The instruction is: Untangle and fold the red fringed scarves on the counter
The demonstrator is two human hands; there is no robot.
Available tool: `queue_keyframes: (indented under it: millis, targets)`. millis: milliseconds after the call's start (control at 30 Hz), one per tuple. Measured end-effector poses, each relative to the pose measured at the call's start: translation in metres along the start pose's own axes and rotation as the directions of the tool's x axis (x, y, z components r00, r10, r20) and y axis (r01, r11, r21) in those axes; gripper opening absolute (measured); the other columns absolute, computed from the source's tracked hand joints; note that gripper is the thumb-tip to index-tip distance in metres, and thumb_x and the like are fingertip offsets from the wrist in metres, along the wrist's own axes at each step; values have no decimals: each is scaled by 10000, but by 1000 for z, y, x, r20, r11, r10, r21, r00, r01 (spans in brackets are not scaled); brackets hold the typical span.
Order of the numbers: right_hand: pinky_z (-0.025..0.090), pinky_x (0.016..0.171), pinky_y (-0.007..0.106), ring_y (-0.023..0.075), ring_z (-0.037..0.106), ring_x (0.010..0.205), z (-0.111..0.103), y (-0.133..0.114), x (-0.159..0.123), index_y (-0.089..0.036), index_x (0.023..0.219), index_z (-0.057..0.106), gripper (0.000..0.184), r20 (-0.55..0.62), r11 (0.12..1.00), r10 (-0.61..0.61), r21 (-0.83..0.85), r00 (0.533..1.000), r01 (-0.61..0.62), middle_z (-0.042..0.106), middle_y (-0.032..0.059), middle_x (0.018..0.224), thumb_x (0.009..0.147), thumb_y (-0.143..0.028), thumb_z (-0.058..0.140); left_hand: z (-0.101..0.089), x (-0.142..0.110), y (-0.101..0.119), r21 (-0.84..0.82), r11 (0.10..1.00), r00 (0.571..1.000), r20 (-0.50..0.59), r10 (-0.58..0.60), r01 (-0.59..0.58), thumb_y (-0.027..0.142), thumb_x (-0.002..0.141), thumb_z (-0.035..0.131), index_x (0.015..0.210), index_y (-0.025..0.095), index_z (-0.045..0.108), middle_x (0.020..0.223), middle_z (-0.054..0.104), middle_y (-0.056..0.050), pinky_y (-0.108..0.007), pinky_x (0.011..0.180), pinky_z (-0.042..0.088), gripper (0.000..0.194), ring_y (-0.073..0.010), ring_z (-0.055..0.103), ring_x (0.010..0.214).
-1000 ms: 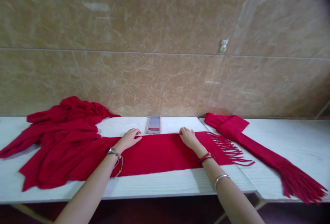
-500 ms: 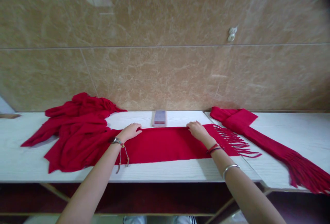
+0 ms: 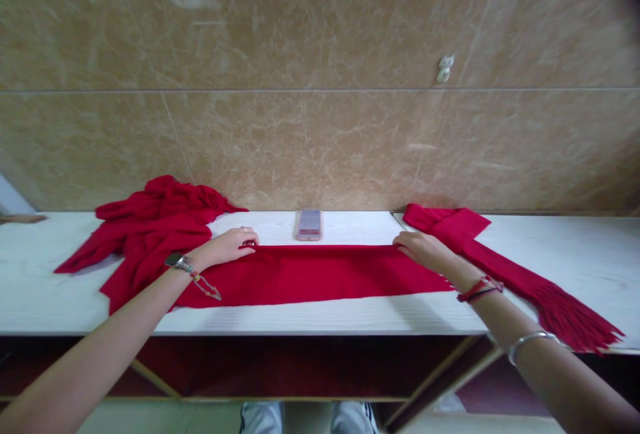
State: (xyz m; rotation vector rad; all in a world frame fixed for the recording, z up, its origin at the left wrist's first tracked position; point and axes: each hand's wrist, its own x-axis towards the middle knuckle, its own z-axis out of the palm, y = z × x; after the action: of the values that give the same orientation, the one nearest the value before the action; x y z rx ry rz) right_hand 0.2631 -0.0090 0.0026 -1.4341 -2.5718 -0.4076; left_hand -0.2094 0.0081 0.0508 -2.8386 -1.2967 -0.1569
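A red fringed scarf [image 3: 320, 275] lies as a flat strip along the front of the white tabletop, its far edge pulled straight. My left hand [image 3: 231, 246] pinches that edge near the strip's left part, fingers curled over it. At the right end, my right hand [image 3: 423, 250] grips the same edge. Most of the fringe there is hidden behind my right wrist. Leftward, the strip runs under my left forearm towards a crumpled heap of red cloth [image 3: 160, 217]; whether they are one piece I cannot tell.
Another red scarf [image 3: 505, 271], folded lengthwise with a fringed end, lies slantwise at the right. A phone [image 3: 309, 225] rests by the wall behind the strip. The tiled wall [image 3: 310, 147] bounds the back, with a small white cat figure [image 3: 445, 69] on it. Shelves [image 3: 300, 367] are below.
My hands have moved apart along the far edge, the left one leftward and the right one rightward. The edge between them is longer, and the fringe is now mostly covered.
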Motion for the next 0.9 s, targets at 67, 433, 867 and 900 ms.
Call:
queue_keyframes:
  millis: [67,433,867,900]
  targets:
    - [444,719,274,170,588,792,-4,-9,-19,-172,881,624,222,-48,1000,-26,-7,998,25,632,76,840,844,-168,405,-4,-16,13,-43,999,1000,12,13,-13,272,808,440,841,185,591,884,588,-36,-235,782,390,177,-157,537,832]
    - [483,725,332,187,590,768,6,-43,-80,-192,849,639,269,-90,992,-79,90,993,88,642,77,811,836,-152,373,29,-67,46,-193,981,987,161,19,13,272,829,436,873,211,617,922,617,-29,-255,841,381,196,-175,548,890]
    - [481,808,320,184,580,911,4,-51,-71,-187,967,615,231,-102,967,-48,244,994,72,633,86,969,829,-219,433,25,-45,62,-141,990,996,82,40,-28,356,868,394,823,191,625,898,614,-34,-264,824,398,287,-165,555,847]
    - [466,846,326,188,568,953,2,-59,-63,-183,997,608,244,-109,957,-38,282,993,68,626,93,1006,839,-252,435,29,-34,71,-130,991,998,47,42,-36,345,881,368,856,184,624,935,614,-44,-270,851,390,303,-168,550,882]
